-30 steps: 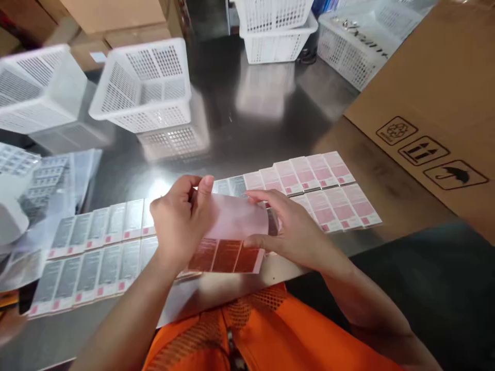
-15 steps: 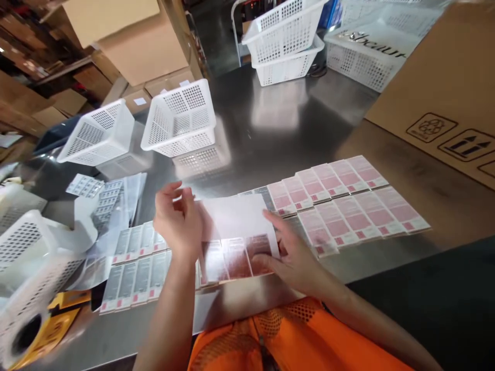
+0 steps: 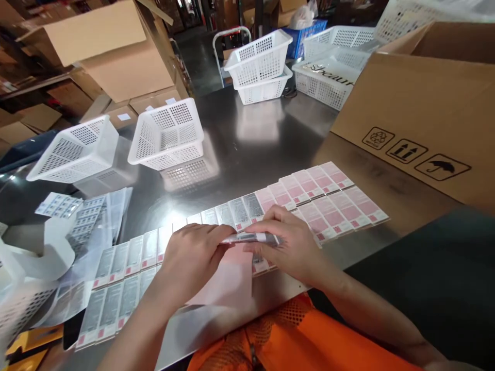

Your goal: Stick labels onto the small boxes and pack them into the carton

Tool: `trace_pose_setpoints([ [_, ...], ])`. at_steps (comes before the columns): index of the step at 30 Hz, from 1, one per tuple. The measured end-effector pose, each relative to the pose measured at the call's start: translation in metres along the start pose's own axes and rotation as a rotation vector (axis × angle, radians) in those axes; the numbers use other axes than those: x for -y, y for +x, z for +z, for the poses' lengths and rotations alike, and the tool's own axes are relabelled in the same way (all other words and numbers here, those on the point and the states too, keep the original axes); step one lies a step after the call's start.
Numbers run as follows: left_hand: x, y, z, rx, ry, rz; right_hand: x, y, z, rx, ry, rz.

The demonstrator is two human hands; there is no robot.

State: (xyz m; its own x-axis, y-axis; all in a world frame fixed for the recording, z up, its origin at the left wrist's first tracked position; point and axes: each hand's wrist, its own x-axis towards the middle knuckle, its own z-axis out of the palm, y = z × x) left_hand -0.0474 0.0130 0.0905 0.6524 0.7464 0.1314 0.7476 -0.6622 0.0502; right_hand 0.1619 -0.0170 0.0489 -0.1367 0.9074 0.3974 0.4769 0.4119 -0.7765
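My left hand (image 3: 193, 257) and my right hand (image 3: 288, 242) meet over the near edge of the steel table (image 3: 247, 139). Between their fingertips they pinch a narrow strip of labels (image 3: 251, 238), seen edge-on and held level. Under the hands a pale backing sheet (image 3: 228, 281) droops toward my orange vest. Two long rows of labels (image 3: 332, 198) lie flat on the table beneath and to both sides, pink-printed on the right, grey-looking on the left.
Two white perforated baskets (image 3: 168, 135) stand at the left middle, more baskets (image 3: 261, 64) at the far end. A large cardboard box (image 3: 421, 108) fills the right. Loose label sheets and clear film (image 3: 91, 216) lie at left, with a white basket corner and yellow item near the left edge.
The view has tilted up. The sheet I held spread and facing me is now turned edge-on, low between both hands, and the backing sheet hangs below.
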Motion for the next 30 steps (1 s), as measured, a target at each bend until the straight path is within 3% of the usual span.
trace_pose_setpoints([
  [3, -0.005, 0.003, -0.012, 0.071, 0.005, 0.001, 0.006, 0.005, -0.008, 0.032, 0.067, 0.000],
  [5, -0.009, 0.005, -0.019, 0.081, -0.030, -0.002, 0.009, 0.008, -0.009, 0.069, 0.137, 0.104],
  [8, -0.013, 0.009, -0.025, 0.107, -0.063, 0.009, 0.012, 0.010, -0.007, 0.025, 0.174, 0.227],
  [15, -0.020, 0.012, -0.029, 0.277, 0.017, -0.159, 0.016, 0.005, -0.005, -0.008, 0.237, 0.315],
  [20, -0.016, 0.013, -0.025, 0.245, -0.066, -0.154, 0.010, 0.005, -0.007, 0.008, 0.207, 0.280],
  [25, -0.017, 0.014, -0.019, 0.190, -0.057, -0.163, 0.005, 0.008, -0.016, 0.105, 0.219, 0.199],
  [30, -0.019, 0.016, -0.016, 0.178, -0.031, -0.202, 0.003, 0.007, -0.013, -0.031, 0.103, 0.054],
])
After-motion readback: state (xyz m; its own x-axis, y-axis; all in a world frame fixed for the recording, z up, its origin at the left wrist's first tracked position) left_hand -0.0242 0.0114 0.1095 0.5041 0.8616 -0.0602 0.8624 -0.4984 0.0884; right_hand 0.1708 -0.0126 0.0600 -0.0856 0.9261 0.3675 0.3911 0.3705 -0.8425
